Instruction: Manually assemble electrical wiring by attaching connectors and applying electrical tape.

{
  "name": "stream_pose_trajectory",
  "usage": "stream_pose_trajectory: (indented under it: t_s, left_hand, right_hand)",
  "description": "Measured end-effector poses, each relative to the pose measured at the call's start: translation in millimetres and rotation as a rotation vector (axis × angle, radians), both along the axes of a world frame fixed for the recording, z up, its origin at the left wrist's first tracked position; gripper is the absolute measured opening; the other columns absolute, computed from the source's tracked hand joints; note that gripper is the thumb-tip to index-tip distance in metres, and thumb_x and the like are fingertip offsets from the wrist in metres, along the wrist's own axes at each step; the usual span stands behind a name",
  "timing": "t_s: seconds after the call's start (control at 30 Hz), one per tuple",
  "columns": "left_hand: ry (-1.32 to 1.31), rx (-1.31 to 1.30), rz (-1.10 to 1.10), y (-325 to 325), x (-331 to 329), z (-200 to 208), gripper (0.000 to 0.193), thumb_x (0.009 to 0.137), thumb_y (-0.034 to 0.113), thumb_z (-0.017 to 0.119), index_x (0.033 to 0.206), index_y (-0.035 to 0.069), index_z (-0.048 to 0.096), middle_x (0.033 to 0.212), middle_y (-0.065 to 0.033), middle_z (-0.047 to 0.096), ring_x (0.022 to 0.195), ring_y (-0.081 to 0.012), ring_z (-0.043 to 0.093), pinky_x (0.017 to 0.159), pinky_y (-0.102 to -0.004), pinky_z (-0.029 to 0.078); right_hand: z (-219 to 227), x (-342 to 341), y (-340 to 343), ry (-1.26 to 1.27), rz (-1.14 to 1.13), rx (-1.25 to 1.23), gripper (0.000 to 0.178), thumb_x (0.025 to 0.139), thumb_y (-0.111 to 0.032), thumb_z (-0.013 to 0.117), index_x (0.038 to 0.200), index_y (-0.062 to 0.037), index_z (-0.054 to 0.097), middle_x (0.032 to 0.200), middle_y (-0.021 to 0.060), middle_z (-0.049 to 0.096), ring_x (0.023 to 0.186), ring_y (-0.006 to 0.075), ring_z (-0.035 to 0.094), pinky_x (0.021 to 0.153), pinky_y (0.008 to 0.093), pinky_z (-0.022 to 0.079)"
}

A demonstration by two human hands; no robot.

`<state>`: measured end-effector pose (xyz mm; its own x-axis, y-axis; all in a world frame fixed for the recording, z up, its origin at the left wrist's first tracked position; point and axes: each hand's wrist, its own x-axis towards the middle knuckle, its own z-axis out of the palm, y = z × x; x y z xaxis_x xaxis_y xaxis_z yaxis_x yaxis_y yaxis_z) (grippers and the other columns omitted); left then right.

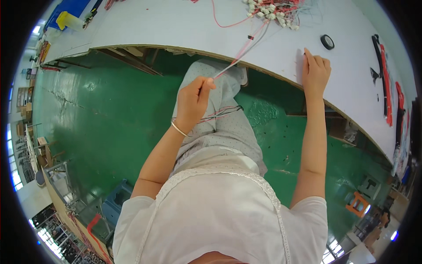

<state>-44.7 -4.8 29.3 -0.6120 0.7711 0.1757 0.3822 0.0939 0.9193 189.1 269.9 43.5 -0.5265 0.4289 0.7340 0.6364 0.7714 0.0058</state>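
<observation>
My left hand (194, 102) is closed in a pinch around a thin bundle of red and grey wires (239, 57) above my lap. The bundle stretches up over the table edge to a heap of white connectors (270, 11), with a small black band (250, 37) around it. Below that hand, more of the wires (222, 112) hang across my thigh, ending in a dark tip. My right hand (316, 72) rests at the table's near edge, fingers curled and the index finger reaching forward. A tiny dark bit shows at its fingertips, too small to name. A black tape roll (327, 42) lies just beyond it.
The pale table (176, 26) curves around in front of me. On its right side lie red and black sleeved cables (386, 83). A yellow-lidded container (69, 20) and a blue bin stand far left. A blue stool (116, 200) and an orange stool (358, 204) are on the green floor.
</observation>
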Motion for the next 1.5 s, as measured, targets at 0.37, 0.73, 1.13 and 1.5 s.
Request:
stream_pose_trajectory:
  t_s: [0.37,0.73,1.13,1.5]
  left_hand:
    - [0.414,-0.133,-0.195,-9.4,-8.9,-3.9,0.021,0.095,0.023,0.064,0.083,0.006,0.066,0.064,-0.0109,0.061,0.056,-0.0243,0.059,0.051,-0.0337,0.044]
    - [0.27,-0.395,-0.442,-72.3,-55.1,34.8,0.018,0.095,0.013,0.064,0.107,0.004,0.073,0.081,-0.0135,0.069,0.062,-0.0234,0.061,0.059,-0.0293,0.049]
    - [0.389,-0.355,-0.461,-52.5,-83.6,95.1,0.012,0.089,0.01,0.07,0.098,0.004,0.075,0.067,-0.0085,0.055,0.056,-0.0217,0.05,0.054,-0.0308,0.041]
    - [-0.527,-0.213,-0.503,67.6,-117.5,93.4,0.022,0.097,0.021,0.065,0.111,0.005,0.062,0.079,0.0016,0.058,0.053,-0.0018,0.038,0.048,-0.0193,0.032]
  right_hand:
    - [17.0,-112.9,-134.1,-0.038,0.805,-0.498,0.025,0.09,-0.012,0.064,0.114,-0.0088,0.068,0.104,0.008,0.067,0.1,0.0296,0.061,0.091,0.042,0.048]
    - [1.6,-96.3,-146.4,-0.247,0.892,-0.804,0.009,0.087,-0.016,0.069,0.092,-0.01,0.073,0.078,0.003,0.062,0.077,0.0241,0.058,0.067,0.0358,0.048]
    - [13.3,-88.3,-148.6,-0.16,0.708,-0.774,0.019,0.085,-0.015,0.072,0.103,-0.0091,0.074,0.081,0.0046,0.071,0.068,0.0236,0.063,0.061,0.0347,0.049]
    - [26.6,-80.4,-171.0,0.251,0.355,-1.303,0.022,0.098,-0.015,0.061,0.115,-0.0044,0.071,0.073,0.0047,0.07,0.06,0.006,0.059,0.056,0.0227,0.045]
